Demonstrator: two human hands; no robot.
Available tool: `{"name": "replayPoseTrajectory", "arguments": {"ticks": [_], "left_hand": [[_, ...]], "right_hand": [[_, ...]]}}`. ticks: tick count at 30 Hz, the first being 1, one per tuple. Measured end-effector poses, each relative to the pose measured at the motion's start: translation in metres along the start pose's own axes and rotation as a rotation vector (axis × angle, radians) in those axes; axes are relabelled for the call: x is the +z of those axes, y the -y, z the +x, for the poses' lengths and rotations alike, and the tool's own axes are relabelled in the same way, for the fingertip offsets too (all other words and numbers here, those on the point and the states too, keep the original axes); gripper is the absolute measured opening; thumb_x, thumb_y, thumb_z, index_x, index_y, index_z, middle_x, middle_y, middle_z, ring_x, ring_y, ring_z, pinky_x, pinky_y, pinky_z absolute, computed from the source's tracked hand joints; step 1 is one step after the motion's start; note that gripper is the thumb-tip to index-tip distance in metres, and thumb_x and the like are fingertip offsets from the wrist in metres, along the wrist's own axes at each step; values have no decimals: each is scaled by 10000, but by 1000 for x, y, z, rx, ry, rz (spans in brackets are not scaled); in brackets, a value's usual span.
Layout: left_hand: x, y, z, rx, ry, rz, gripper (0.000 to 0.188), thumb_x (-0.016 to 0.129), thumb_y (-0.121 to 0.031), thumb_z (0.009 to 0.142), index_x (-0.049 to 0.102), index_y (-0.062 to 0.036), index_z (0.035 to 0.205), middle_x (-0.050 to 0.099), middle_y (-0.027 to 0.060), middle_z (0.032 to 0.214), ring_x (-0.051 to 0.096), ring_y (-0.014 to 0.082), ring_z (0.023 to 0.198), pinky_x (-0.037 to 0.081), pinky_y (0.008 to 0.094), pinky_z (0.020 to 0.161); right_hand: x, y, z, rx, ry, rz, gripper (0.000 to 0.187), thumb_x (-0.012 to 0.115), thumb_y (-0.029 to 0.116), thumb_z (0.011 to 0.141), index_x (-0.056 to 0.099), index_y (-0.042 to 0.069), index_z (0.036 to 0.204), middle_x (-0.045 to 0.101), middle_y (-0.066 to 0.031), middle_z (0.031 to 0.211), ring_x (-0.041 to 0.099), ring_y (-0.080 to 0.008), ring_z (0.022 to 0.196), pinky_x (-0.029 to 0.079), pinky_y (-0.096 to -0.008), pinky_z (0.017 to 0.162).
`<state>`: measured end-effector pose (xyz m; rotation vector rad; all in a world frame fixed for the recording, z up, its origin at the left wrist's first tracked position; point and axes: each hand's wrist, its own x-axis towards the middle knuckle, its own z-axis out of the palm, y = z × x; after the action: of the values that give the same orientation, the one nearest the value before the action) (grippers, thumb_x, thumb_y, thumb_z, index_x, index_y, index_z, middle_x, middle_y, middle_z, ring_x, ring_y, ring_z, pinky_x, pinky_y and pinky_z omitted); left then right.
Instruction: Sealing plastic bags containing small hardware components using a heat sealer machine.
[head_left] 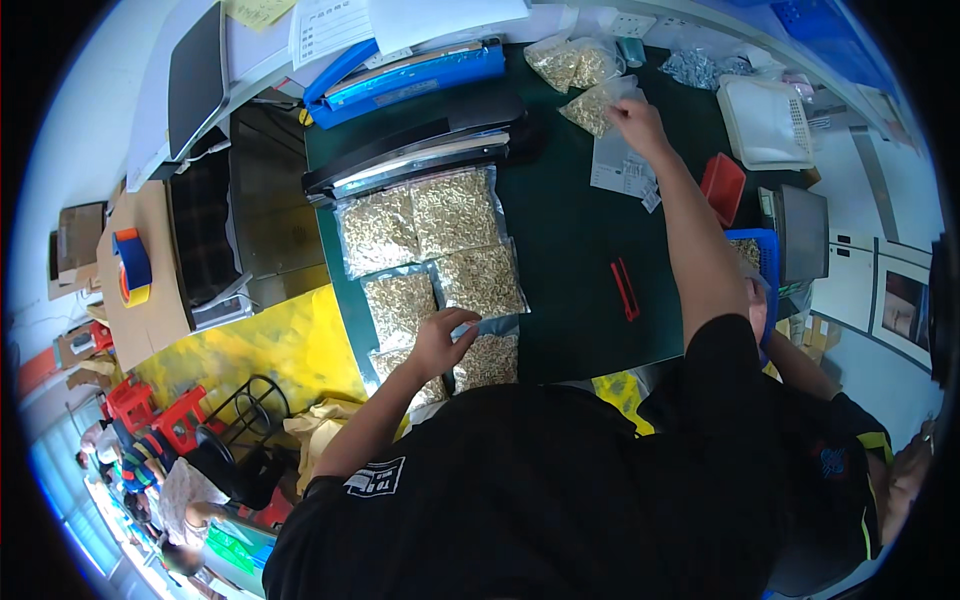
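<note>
At the far side of the table, my right hand (pixel 636 125) is closed on the upper part of a clear plastic bag (pixel 590 110) holding small gold-coloured pieces. A printed sheet (pixel 618 168) lies just below that bag. My left hand (pixel 440 345) hovers at or rests on the flat bags of small metal-looking pieces, its thumb and forefinger apart with nothing between them. Several such bags (pixel 455 213) lie in two columns in front of me; the nearest ones (pixel 487 360) are partly hidden by my left hand and body.
Blue and black binders (pixel 420 80) stand at the back left. More filled bags (pixel 570 62) lie at the back. A red cutter knife (pixel 625 288) lies on the green tabletop. To the right are a red tray (pixel 723 188), a white basket (pixel 765 125) and a co-worker's hand (pixel 756 305) at a blue basket (pixel 768 255).
</note>
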<state>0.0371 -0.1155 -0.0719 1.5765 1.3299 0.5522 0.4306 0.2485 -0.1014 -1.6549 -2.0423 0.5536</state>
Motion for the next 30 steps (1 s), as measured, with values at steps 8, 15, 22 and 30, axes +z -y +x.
{"name": "replayPoseTrajectory", "arguments": {"ticks": [8,15,22,30], "left_hand": [[-8,-9,9,-90,-3,-144,232,674,-141,948,717,-3,1129,728,172,1073,710,294,1018,545,379,892],[-8,-12,18,-102,-56,-254,227,667,-149,968,719,7,1124,734,151,1078,701,239,1011,535,356,909],[-26,2,9,-92,-234,-263,184,655,-103,962,729,15,1082,746,126,1041,703,193,969,539,323,881],[-50,10,37,-155,-574,-340,217,670,-132,937,687,13,1098,753,136,928,728,200,875,553,310,790]], "right_hand": [[-39,108,-107,60,33,331,281,708,230,945,665,-11,808,608,-113,672,570,-138,624,455,-319,615],[-7,190,-160,94,229,656,275,717,188,962,679,-1,765,585,18,651,508,-46,619,380,-247,556],[50,263,-146,-158,269,494,302,731,229,954,672,-31,810,603,-97,624,521,-83,565,393,-293,522],[95,240,-142,58,347,697,266,628,202,982,691,-12,836,707,-131,733,705,-232,631,520,-320,604]]}}
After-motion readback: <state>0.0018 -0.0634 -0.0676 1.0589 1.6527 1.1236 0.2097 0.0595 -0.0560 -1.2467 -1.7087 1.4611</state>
